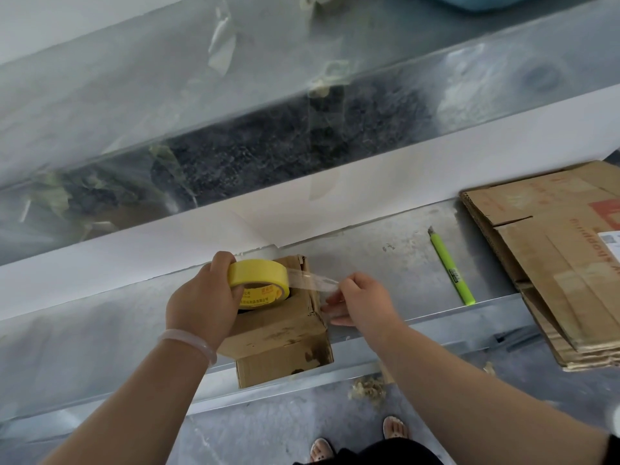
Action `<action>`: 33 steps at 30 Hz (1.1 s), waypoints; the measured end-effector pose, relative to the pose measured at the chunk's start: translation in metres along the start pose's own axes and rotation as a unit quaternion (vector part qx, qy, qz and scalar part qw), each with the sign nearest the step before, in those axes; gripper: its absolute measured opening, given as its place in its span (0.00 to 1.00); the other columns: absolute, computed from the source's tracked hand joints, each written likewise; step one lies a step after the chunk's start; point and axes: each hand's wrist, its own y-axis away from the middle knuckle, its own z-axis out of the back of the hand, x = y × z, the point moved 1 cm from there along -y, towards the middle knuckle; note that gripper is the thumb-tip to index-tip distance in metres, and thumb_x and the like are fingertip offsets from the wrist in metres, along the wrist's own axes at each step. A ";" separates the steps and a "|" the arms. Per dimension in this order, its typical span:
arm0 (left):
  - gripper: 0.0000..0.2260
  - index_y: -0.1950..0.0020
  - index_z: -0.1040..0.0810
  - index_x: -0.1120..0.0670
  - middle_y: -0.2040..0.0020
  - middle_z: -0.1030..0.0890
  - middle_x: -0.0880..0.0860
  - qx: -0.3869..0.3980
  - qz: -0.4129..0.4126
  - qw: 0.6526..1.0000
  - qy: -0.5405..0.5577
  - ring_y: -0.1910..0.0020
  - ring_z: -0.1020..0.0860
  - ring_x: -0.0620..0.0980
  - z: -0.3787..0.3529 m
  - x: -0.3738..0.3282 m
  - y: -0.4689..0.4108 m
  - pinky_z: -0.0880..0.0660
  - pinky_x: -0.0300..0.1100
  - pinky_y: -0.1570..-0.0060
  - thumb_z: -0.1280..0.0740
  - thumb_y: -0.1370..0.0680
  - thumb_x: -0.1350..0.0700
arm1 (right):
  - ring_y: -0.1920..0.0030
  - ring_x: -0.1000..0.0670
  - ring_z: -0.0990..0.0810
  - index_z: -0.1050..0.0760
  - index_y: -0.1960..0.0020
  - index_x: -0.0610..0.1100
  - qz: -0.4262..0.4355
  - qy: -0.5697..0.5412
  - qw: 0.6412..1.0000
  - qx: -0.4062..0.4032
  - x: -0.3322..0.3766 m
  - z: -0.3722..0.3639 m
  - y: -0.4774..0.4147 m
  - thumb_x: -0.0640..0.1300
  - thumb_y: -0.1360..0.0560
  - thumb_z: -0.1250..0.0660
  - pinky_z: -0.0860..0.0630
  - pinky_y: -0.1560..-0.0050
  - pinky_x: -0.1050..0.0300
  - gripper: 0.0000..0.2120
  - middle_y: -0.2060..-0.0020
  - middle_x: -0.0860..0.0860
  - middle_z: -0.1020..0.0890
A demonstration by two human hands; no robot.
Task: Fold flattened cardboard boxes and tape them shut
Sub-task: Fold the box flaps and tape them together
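Two bare hands work over a small cardboard box (285,333) that stands on a grey metal bench (385,250), its far edge close to the white ledge (100,263) behind it and its near face reaching past the bench's front lip. The left hand (204,307) grasps a yellow tape roll (258,280), fingers curled over the roll's far rim and thumb hooked into its core, holding it tilted just above the box top. A clear strip of tape (312,281) runs from the roll to the right, stretched over the box's right edge. The right hand (362,303) pinches the free end of that strip between thumb and fingertips, just beside the box's upper right corner. A pale bracelet (191,344) circles the left wrist. Farther right on the bench lies a green utility knife (451,266), well apart from the box, and beyond it a stack of flattened cardboard boxes (563,263) overhangs the bench edge. Pale shavings (367,391) lie on the floor below, near two sandalled feet (396,427)
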 end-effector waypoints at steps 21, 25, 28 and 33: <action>0.10 0.42 0.30 0.52 0.56 0.22 0.50 -0.014 0.005 1.000 0.017 0.66 0.29 0.51 -0.002 0.002 0.002 0.36 0.42 0.69 0.36 0.23 0.53 | 0.48 0.54 0.23 0.29 0.34 0.51 0.123 0.227 0.966 -0.007 -0.027 -0.013 -0.001 0.40 0.20 0.40 0.25 0.51 0.64 0.16 0.48 0.55 0.23; 0.10 0.42 0.30 0.51 0.57 0.21 0.50 -0.014 0.002 1.000 0.014 0.66 0.29 0.51 -0.002 0.002 0.003 0.36 0.41 0.69 0.36 0.22 0.53 | 0.25 0.65 0.48 0.54 0.22 0.59 0.290 0.253 0.921 0.065 -0.033 -0.015 0.018 0.61 0.21 0.53 0.50 0.27 0.67 0.29 0.24 0.64 0.44; 0.10 0.42 0.30 0.52 0.57 0.21 0.50 -0.016 -0.003 1.000 0.021 0.66 0.29 0.52 -0.003 0.004 0.002 0.34 0.42 0.69 0.36 0.22 0.53 | 0.24 0.65 0.61 0.66 0.25 0.60 0.323 0.329 0.875 0.148 -0.037 -0.022 0.020 0.74 0.26 0.62 0.59 0.25 0.65 0.36 0.22 0.61 0.59; 0.10 0.42 0.30 0.51 0.57 0.22 0.50 -0.016 -0.008 1.000 0.023 0.66 0.28 0.52 -0.002 0.005 0.003 0.32 0.42 0.68 0.37 0.22 0.52 | 0.24 0.62 0.62 0.73 0.26 0.57 0.274 0.387 0.860 0.191 -0.026 -0.017 0.019 0.75 0.26 0.53 0.54 0.22 0.55 0.42 0.22 0.59 0.62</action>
